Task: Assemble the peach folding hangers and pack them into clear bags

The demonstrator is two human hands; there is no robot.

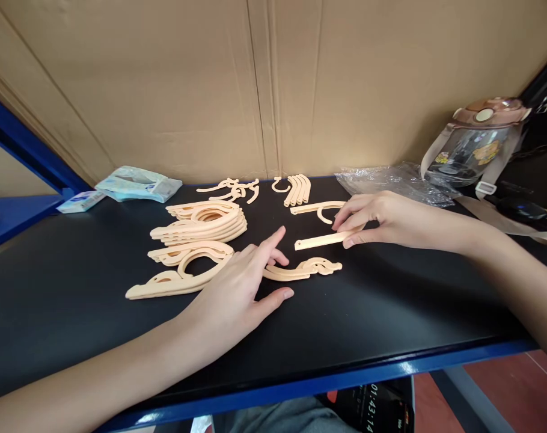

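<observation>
Between the fingers and thumb of my right hand (377,219) is a beige plastic hanger arm (321,240), a flat strip with a small hole at its left end. Behind it lies another hanger piece (312,208) with a curved hook. My left hand (246,279) hovers over or rests on the table with fingers spread, partly covering a folded hanger (316,266); whether it touches that hanger I cannot tell. To its left are a folded hanger (174,282) and a stack of folded hangers (201,225).
Loose hooks (232,189) and several curved pieces (297,189) lie at the back by the cardboard wall (165,90). Tissue packs (138,183) sit back left. A clear plastic bag (395,183) and a strapped bottle (476,144) stand back right. A phone (372,409) shows below the table edge.
</observation>
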